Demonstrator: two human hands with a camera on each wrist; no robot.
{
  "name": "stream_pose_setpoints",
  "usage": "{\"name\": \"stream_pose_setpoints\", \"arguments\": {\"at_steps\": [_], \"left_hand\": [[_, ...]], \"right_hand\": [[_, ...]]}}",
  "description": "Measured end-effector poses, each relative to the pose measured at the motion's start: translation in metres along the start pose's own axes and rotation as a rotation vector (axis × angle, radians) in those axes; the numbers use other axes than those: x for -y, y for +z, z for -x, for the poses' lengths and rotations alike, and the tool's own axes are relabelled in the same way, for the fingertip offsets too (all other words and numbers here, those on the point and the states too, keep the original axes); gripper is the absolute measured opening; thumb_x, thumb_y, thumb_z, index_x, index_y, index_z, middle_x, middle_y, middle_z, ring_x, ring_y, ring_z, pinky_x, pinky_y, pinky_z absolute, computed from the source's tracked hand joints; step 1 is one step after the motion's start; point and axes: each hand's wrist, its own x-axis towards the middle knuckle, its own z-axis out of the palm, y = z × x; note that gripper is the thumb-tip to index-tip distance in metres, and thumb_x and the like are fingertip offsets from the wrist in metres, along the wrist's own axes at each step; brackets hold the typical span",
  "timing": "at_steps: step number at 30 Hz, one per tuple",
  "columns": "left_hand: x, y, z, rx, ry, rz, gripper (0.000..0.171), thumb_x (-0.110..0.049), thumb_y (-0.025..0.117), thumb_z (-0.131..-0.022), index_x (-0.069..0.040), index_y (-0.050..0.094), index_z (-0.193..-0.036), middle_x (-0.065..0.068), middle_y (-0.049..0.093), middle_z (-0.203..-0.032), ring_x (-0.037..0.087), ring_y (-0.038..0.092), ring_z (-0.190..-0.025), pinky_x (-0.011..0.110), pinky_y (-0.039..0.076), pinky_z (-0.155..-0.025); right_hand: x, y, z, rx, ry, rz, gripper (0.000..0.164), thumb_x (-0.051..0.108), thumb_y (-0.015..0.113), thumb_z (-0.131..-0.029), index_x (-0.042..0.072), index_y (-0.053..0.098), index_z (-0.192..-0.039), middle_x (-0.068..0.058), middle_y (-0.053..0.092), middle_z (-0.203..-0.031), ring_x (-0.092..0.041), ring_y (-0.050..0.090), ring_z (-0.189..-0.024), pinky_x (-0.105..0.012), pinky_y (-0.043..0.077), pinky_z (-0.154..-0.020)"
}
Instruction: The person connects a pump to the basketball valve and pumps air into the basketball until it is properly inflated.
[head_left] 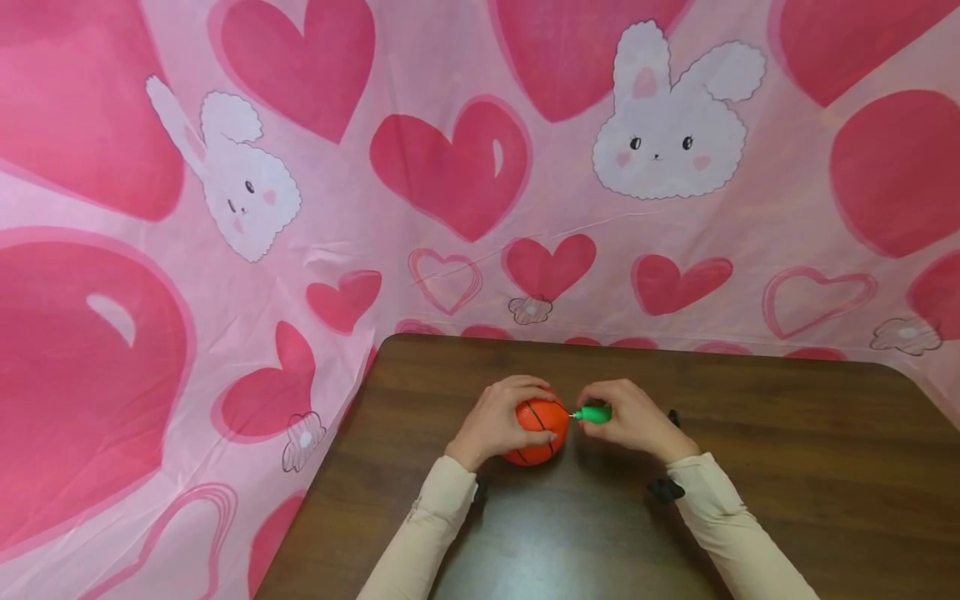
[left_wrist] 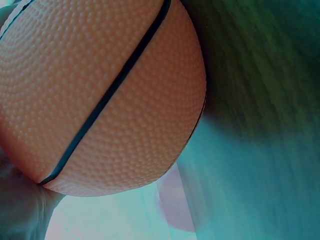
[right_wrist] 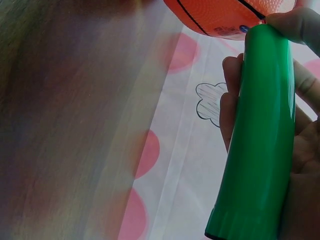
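A small orange toy basketball [head_left: 538,429] with black lines sits over the table, gripped from its left side by my left hand [head_left: 498,422]. Its pebbled skin fills much of the left wrist view, with part of the hand [left_wrist: 22,200] at the lower left. My right hand [head_left: 633,417] holds a green hand pump [head_left: 596,414] whose thin needle [head_left: 573,415] points left, its tip right at the ball's side. In the right wrist view the pump's smooth green barrel [right_wrist: 262,135] lies along the fingers, thumb near its top end, with the basketball [right_wrist: 220,17] just beyond.
The dark wooden table [head_left: 825,467] has rounded far corners. A pink cloth [head_left: 450,208] with hearts and rabbit faces hangs behind it and along its left side. Dark straps [head_left: 665,490] show at the right wrist.
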Motion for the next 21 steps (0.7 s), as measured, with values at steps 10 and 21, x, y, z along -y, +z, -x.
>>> {"name": "stream_pose_setpoints", "arguments": {"at_steps": [10,21], "left_hand": [[0.002,0.001,0.0,-0.02,0.01,0.003,0.043,-0.036,0.088,-0.08,-0.032,0.076,-0.12,-0.011,0.071,-0.132,0.013,0.064,-0.122,0.028,0.058,-0.093],[0.0,0.004,0.001,-0.033,0.009,0.003,0.044,-0.034,0.09,-0.077,-0.032,0.077,-0.119,-0.013,0.07,-0.13,0.012,0.064,-0.123,0.028,0.059,-0.092]], "right_hand": [[-0.001,-0.003,0.003,0.024,0.014,-0.021,0.023,0.013,0.088,-0.079,0.02,0.076,-0.097,0.013,0.071,-0.087,-0.004,0.056,-0.074,-0.022,0.053,-0.068],[-0.01,-0.004,0.01,0.023,-0.016,-0.073,0.021,0.012,0.086,-0.081,0.011,0.077,-0.099,0.008,0.073,-0.088,-0.002,0.056,-0.075,-0.021,0.053,-0.066]]}}
